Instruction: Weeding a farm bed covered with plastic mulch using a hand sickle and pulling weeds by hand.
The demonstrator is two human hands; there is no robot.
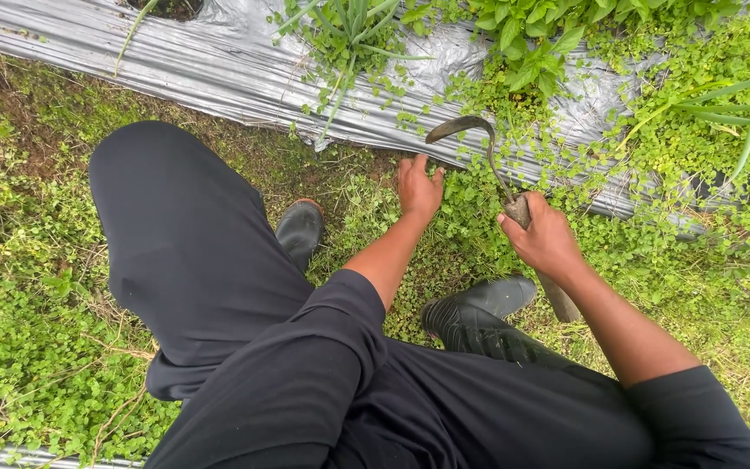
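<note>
Both hands work apart: the left hand point(417, 187) presses fingers-down into the low weeds point(470, 221) beside the silver plastic mulch point(245, 74), seemingly gathering them, while the right hand point(544, 239) is clamped around a sickle point(479, 143). Its handle runs up and away from the person, the curved blade hooking leftward above the weeds at the sheet's edge.

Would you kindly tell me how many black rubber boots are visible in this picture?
2. One boot is on the weedy ground left of the left hand; the other boot lies below the right hand, which holds the sickle. Both are partly hidden by trousers.
</note>
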